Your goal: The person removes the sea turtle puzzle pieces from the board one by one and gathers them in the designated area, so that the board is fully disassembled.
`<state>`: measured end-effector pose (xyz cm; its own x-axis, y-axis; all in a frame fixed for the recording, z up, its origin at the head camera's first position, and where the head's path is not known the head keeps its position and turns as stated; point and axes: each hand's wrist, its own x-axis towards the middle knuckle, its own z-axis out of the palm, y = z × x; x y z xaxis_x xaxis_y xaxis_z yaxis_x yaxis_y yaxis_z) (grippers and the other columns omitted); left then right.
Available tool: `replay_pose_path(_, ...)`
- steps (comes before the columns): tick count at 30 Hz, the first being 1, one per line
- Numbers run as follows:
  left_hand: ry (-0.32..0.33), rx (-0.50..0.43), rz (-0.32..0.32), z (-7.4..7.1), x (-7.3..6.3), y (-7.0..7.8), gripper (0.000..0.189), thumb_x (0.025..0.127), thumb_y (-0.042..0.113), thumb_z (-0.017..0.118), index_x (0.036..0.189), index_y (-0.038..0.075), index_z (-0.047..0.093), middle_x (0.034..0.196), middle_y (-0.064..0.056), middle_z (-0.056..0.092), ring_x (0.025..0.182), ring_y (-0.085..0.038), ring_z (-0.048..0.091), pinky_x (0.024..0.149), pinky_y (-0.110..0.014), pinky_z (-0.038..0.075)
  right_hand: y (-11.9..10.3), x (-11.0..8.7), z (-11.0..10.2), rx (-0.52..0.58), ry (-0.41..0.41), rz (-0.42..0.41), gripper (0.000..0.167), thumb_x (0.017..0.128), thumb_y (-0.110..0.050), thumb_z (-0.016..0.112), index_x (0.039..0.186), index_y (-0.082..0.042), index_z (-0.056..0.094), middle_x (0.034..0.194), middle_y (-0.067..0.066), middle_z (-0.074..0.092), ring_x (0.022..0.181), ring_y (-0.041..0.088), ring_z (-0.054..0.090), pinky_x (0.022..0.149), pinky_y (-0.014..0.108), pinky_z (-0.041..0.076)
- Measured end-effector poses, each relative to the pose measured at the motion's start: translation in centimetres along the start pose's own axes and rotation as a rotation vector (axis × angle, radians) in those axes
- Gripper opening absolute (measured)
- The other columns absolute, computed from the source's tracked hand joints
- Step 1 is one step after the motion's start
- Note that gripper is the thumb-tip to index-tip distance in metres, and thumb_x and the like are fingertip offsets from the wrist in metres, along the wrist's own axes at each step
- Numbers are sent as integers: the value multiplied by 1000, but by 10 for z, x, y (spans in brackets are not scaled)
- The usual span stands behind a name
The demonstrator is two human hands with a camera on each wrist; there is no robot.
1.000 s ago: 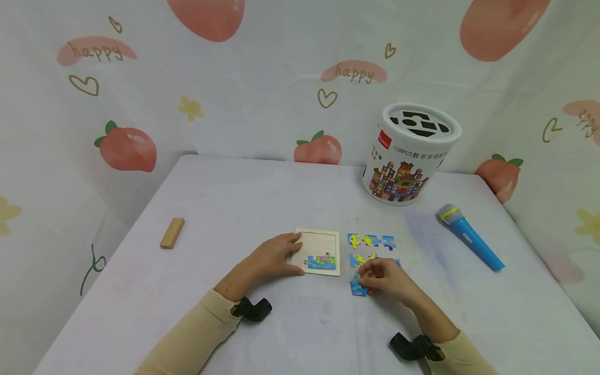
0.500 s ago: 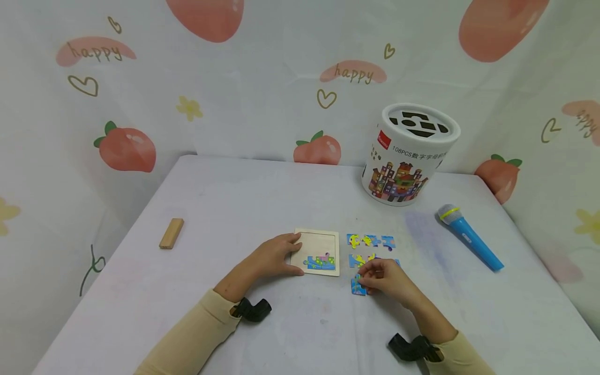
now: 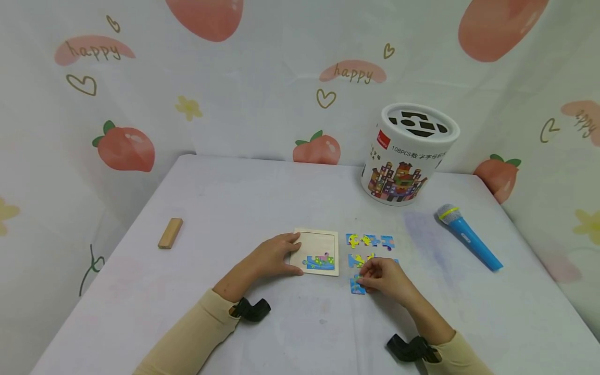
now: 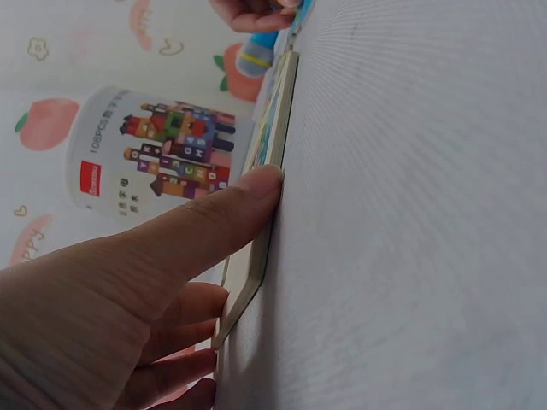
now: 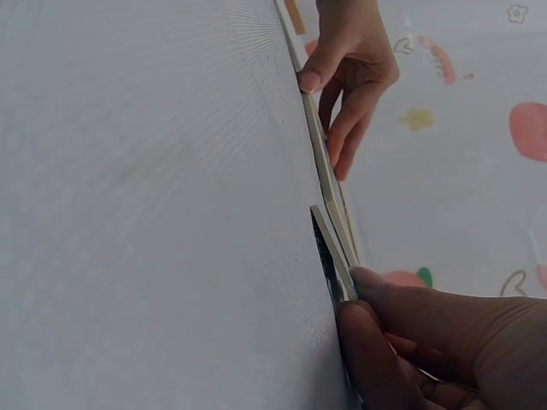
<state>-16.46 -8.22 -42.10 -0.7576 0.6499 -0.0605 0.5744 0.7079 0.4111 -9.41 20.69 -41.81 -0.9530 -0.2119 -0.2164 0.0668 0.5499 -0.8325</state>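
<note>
My left hand (image 3: 269,254) holds the square wooden puzzle board (image 3: 319,240) by its left side, thumb on the near edge and fingers along the other side. Joined blue, green and pink pieces (image 3: 321,263) lie in the board's lower right part. To the right, my right hand (image 3: 385,277) pinches a blue puzzle piece (image 3: 357,286) between thumb and fingertips. In the right wrist view this held piece (image 5: 332,248) is tilted, one edge raised off the table. Two rows of loose puzzle pieces (image 3: 370,240) lie beyond that hand, which partly hides the nearer row.
A white bucket (image 3: 405,156) with a shape-sorter lid stands at the back right. A blue toy microphone (image 3: 471,237) lies at the right, and a small wooden block (image 3: 170,233) at the left. Behind the table (image 3: 234,192) hangs a peach-patterned cloth.
</note>
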Motion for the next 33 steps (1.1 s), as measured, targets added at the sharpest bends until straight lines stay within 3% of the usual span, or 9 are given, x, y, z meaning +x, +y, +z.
replay_pose_path(17, -13, 10, -18, -1, -1, 1, 76, 74, 45, 75, 132, 2, 51, 147, -11, 39, 136, -27, 36, 110, -40, 33, -2, 0, 4, -79, 40, 2, 15, 80, -7, 71, 82, 2, 59, 68, 4, 58, 58, 10, 57, 53, 21, 52)
replay_pose_path(26, 3, 20, 17, -3, -2, 1, 73, 75, 41, 75, 130, -2, 52, 144, -16, 41, 134, -30, 39, 109, -42, 34, -3, 2, 3, -78, 10, -6, 10, 81, -5, 69, 83, 3, 63, 69, 4, 60, 60, 11, 59, 54, 22, 53)
replay_pose_path(33, -12, -15, -9, -1, 0, 1, 75, 74, 43, 75, 131, 0, 51, 146, -13, 39, 136, -28, 37, 110, -41, 33, -7, -1, 0, -146, 5, -29, 10, 82, -8, 70, 82, 0, 63, 69, 3, 60, 59, 11, 57, 53, 21, 51)
